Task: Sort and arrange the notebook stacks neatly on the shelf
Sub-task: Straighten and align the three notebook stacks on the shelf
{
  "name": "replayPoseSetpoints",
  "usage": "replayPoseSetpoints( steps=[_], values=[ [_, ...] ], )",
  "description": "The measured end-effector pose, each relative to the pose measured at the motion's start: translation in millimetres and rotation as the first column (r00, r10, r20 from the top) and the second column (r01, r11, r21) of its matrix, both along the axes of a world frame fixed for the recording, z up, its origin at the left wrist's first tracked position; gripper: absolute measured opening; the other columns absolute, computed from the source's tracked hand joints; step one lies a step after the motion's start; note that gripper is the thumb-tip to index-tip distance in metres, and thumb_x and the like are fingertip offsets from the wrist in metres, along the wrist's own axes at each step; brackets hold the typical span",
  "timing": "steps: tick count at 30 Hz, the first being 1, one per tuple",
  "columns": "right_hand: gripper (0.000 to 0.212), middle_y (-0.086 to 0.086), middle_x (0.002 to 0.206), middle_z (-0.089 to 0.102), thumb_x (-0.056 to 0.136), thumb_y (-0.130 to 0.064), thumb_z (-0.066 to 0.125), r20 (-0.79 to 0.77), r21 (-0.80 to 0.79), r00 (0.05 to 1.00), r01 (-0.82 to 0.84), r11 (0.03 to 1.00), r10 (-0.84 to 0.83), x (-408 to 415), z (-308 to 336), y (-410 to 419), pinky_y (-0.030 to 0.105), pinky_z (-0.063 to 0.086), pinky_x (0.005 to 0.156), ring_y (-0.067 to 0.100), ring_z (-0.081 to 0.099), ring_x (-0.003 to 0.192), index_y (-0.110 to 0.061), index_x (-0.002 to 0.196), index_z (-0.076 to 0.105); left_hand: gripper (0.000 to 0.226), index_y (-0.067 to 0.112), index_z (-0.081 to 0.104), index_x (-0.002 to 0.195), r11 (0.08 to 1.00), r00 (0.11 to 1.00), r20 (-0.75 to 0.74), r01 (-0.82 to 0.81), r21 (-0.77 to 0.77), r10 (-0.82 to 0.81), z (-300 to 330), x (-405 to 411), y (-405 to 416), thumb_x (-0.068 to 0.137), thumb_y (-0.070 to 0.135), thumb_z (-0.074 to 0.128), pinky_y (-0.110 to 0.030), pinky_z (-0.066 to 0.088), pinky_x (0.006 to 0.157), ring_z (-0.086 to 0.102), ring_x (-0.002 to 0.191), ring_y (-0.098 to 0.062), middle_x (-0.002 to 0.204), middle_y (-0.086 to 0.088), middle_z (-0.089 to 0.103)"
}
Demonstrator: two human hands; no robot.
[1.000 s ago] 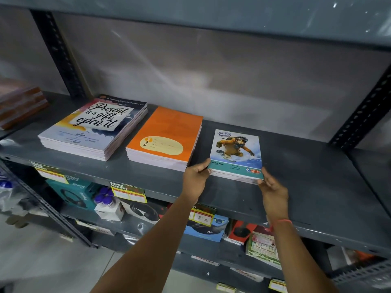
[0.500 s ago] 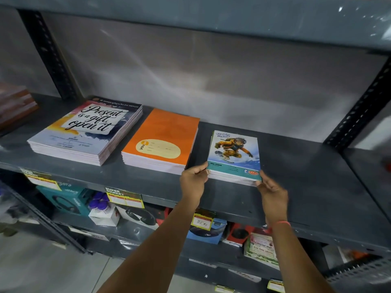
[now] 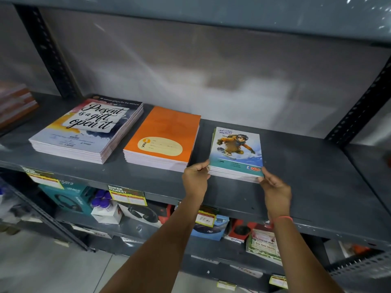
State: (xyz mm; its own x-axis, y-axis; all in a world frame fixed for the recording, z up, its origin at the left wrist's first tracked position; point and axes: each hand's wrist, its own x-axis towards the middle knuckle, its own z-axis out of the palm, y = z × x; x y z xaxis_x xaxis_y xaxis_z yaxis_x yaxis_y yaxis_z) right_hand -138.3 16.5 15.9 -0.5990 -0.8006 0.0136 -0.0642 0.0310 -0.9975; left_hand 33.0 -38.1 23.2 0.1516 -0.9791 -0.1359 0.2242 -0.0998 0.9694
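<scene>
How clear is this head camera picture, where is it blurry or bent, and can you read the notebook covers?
Head view: the middle is sharp, so the lettering on the left notebook stack and the snowboarder stack held between the left hand and right hand reads fairly well; the brown stack at the far left edge is smeared; wide-angle bending tilts the shelf uprights; soft glare streaks the back panel.

"Present is a gift, open it" on left notebook stack (image 3: 88, 130); "GOLD" on small stack (image 3: 236, 153); "85" on price tag (image 3: 205, 218).
</scene>
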Motion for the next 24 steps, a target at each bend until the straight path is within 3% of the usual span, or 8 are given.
replayPoseSetpoints(
  steps=[2,5,7,12,20,24],
  values=[
    [0.037,-0.007,0.108,0.06,0.086,-0.004,0.06,-0.012,0.01,1.0,0.006,1.0,-0.006,0.5,-0.1,0.0,0.014,0.042,0.093,0.008,0.057,0.099,-0.01,0.122,0.059,0.024,-0.001,0.065,0.107,1.0,1.0,-0.012,0.007,-0.006,-0.007,-0.1,0.2,0.4,0.086,0.0,0.055,-0.006,0.052,0.055,0.058,0.092,-0.016,0.104,-0.011,0.065],
    [0.036,-0.009,0.107,0.06,0.086,-0.004,0.06,-0.016,0.005,0.999,0.028,1.0,-0.028,0.6,-1.9,-0.7,-0.004,0.041,0.076,-0.001,0.056,0.088,-0.01,0.121,0.06,0.023,-0.001,0.066,0.106,1.0,0.999,-0.048,0.02,0.0,-0.02,0.0,-0.3,-0.1,0.085,0.0,0.056,-0.006,0.052,0.054,0.059,0.083,-0.01,0.099,-0.007,0.064],
    [0.035,-0.008,0.107,0.06,0.086,-0.003,0.059,-0.013,0.008,0.999,0.036,0.999,-0.036,0.0,-2.7,-0.8,-0.008,0.039,0.07,-0.004,0.055,0.085,-0.009,0.121,0.06,0.022,0.002,0.067,0.104,0.999,0.997,-0.076,0.021,0.032,-0.018,-0.4,-0.3,-1.5,0.085,0.0,0.056,-0.006,0.052,0.053,0.059,0.079,-0.007,0.095,-0.005,0.064],
    [0.035,-0.007,0.107,0.062,0.087,-0.005,0.059,0.01,0.027,1.0,0.02,0.999,-0.02,0.5,-2.4,-0.5,0.018,0.04,0.095,0.008,0.057,0.097,-0.011,0.121,0.06,0.021,0.007,0.069,0.102,0.997,1.0,-0.02,0.012,0.07,-0.011,-4.4,0.4,-4.4,0.085,0.002,0.057,-0.009,0.052,0.056,0.059,0.083,-0.01,0.094,-0.002,0.065],
    [0.033,-0.008,0.104,0.062,0.086,-0.006,0.06,0.044,0.017,0.998,0.043,0.999,-0.043,-0.4,-4.0,-1.3,0.017,0.043,0.091,0.005,0.058,0.089,-0.012,0.119,0.062,0.021,0.009,0.07,0.102,0.999,0.999,0.048,0.006,0.051,-0.009,-7.3,-0.1,-5.4,0.085,0.004,0.058,-0.011,0.054,0.061,0.059,0.087,-0.012,0.094,0.0,0.066],
    [0.032,-0.009,0.102,0.062,0.086,-0.007,0.06,0.042,0.014,0.997,0.058,0.998,-0.058,-0.5,-3.8,-1.8,0.01,0.045,0.083,0.002,0.058,0.085,-0.013,0.118,0.063,0.022,0.009,0.069,0.104,0.999,0.998,0.069,0.009,0.036,-0.012,-8.0,0.4,-5.3,0.085,0.004,0.058,-0.012,0.055,0.062,0.06,0.093,-0.016,0.099,-0.003,0.066]
  ],
)
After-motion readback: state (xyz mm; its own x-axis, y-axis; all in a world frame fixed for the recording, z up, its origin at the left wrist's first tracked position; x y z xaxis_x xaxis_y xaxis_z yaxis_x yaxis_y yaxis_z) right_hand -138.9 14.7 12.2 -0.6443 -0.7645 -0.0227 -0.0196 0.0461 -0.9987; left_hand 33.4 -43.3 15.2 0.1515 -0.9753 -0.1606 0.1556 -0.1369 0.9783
